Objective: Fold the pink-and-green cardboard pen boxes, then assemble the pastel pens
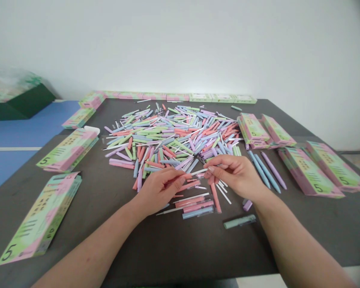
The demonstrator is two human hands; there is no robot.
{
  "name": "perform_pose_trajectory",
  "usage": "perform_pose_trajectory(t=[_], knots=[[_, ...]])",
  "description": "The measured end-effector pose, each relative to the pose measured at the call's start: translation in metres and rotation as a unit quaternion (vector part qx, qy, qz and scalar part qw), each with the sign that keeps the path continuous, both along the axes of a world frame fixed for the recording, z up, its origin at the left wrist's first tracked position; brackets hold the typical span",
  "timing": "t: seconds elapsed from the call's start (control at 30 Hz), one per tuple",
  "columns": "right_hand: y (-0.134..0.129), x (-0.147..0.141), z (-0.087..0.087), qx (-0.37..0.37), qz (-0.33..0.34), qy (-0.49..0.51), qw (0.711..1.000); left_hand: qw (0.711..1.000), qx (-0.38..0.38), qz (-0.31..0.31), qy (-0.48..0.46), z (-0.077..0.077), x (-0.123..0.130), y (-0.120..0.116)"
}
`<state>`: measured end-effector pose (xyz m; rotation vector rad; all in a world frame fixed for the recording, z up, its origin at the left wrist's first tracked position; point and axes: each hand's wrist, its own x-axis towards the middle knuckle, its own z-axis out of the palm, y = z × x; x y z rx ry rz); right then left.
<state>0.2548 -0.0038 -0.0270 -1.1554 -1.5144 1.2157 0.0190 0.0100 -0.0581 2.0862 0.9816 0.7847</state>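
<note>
While the left hand's fingers [176,177] clamp a pink pen [186,176] lying 9-to-3 o'clock, the right hand's fingers [212,169] pinch its white tip.

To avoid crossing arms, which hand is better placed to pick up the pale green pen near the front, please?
Right, probably: the right hand is nearer the pale green pen than the left hand is.

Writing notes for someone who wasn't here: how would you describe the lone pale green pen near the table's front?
On the dark grey table, find the large heap of pastel pens. Just below the person's right hand, a pale green pen lies alone; unlike its neighbours, nothing touches it.
</note>
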Motion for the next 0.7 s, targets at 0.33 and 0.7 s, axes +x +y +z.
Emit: perform_pose_trajectory(t=[0.33, 0.7], knots=[[-0.0005, -0.0003, 0.0036, 0.011, -0.009, -0.004, 1.000, 0.998, -0.039, -0.001, -0.048, 0.0006, -0.0012, 0.0009], [0.0003, 0.0041, 0.0023, 0.010, 0.009, 0.014, 1.000, 0.989, -0.101, -0.020, -0.106, 0.0012, -0.0031, 0.0043]])
